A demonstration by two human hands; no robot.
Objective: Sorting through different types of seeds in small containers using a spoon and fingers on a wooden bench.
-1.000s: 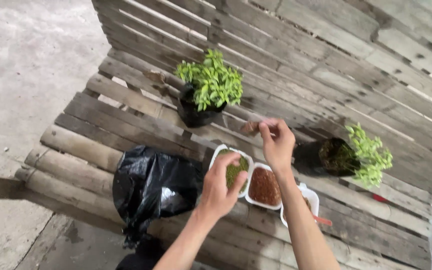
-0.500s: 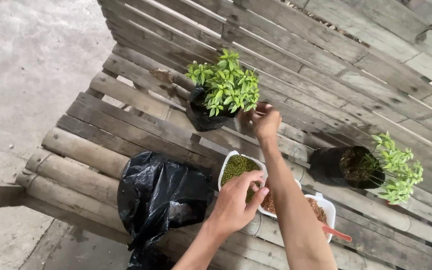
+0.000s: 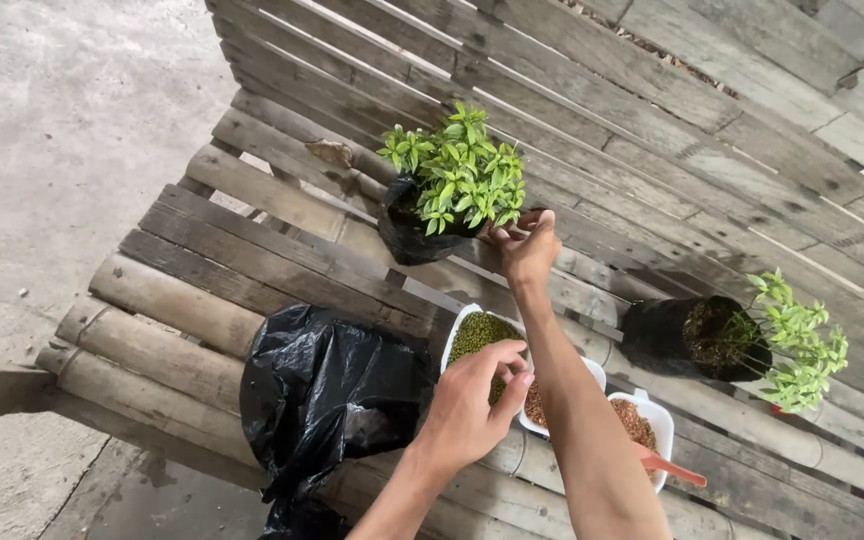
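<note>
While the right hand (image 3: 527,245) pinched shut beside the potted plant (image 3: 452,190) | left hand (image 3: 472,405) curled over green beans (image 3: 477,335) on the tabletop | beans looked small, light, slippery, best pinched.

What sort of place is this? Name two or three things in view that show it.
Probably an outdoor gardening or potting spot. Two leafy plants in black grow bags sit on a rough bench of planks and bamboo, with white trays of green seeds and brown granules and bare concrete beside it.
</note>
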